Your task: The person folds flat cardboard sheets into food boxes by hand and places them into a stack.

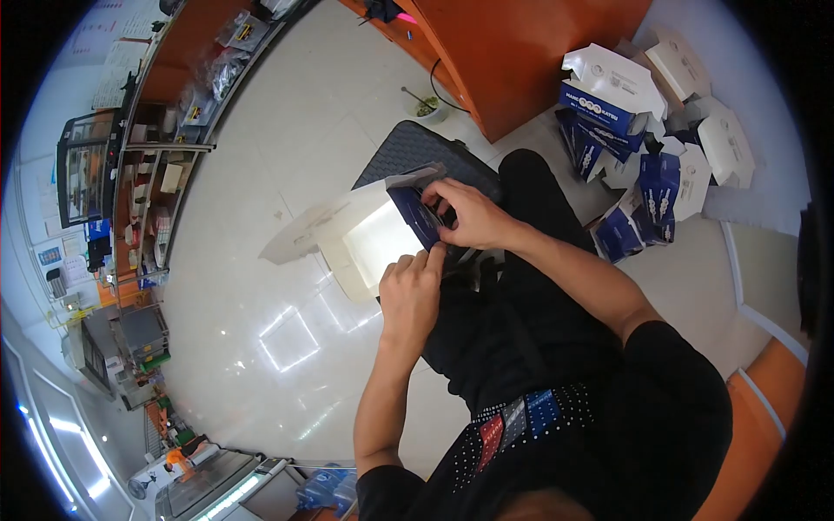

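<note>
A partly folded food carton (373,239), white inside with dark blue printed panels, is held above my lap with its long flap reaching out to the left. My left hand (410,291) is closed on the carton's near edge, thumb and fingertips at the blue side panel (408,213). My right hand (473,217) has curled fingers on the same blue panel, close to my left fingertips. Its fingertips partly cover the panel's folds.
A pile of folded blue-and-white cartons (621,113) lies on the floor at the right. A black textured case (408,152) lies beyond my hands, near an orange cabinet (512,61) and a small potted plant (427,108). Shelves (165,174) line the left.
</note>
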The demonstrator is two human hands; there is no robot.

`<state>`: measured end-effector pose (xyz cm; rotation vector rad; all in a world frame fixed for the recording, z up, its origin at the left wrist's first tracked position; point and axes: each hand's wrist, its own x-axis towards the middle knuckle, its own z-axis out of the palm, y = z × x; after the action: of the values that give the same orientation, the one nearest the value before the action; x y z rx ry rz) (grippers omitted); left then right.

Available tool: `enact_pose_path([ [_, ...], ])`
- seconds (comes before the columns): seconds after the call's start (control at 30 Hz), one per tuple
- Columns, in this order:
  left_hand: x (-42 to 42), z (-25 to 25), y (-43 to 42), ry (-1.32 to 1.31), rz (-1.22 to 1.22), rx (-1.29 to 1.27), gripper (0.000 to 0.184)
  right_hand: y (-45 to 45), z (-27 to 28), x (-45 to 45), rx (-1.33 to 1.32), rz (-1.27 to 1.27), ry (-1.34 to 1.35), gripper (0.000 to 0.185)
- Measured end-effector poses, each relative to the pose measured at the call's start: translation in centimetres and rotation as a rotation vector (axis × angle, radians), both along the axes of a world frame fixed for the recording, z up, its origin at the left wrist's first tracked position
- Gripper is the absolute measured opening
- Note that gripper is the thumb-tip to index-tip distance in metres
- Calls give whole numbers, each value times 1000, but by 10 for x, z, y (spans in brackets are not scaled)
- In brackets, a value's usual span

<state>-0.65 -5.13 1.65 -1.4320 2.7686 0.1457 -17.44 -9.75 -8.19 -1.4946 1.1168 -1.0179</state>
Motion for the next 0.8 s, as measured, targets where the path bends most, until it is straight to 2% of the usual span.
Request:
enact_pose_path([
  [0.03,0,1,0,-5,8,7,42,1,1,0,4,-2,-11,51],
  [0.13,0,-2,2,-5,-28,-92,26,3,3,0,10,0,-40,54],
  [0.33,2,-12,3,-37,-20,-91,24,3,-1,1,6,16,-62,56],
  [0.43,10,-4,-4,21,-76,118,28,4,-4,2,24,13,-63,56],
  [0.53,13,16,-9,431,75,355,34,4,-6,2,-20,-16,-16,54],
  [0.57,18,21,-16,361,78,301,42,5,-6,4,-40,-29,5,54],
  [0.6,16,23,-23,221,-1,56,41,5,-5,5,-48,-46,23,52],
  [0.67,8,29,-38,127,-30,-109,39,4,0,7,-66,-76,64,49],
  [0.77,12,12,-65,101,-185,-250,31,1,7,8,-35,-97,102,43],
  [0.8,16,5,-69,119,-197,-224,28,-1,7,7,-52,-99,117,41],
])
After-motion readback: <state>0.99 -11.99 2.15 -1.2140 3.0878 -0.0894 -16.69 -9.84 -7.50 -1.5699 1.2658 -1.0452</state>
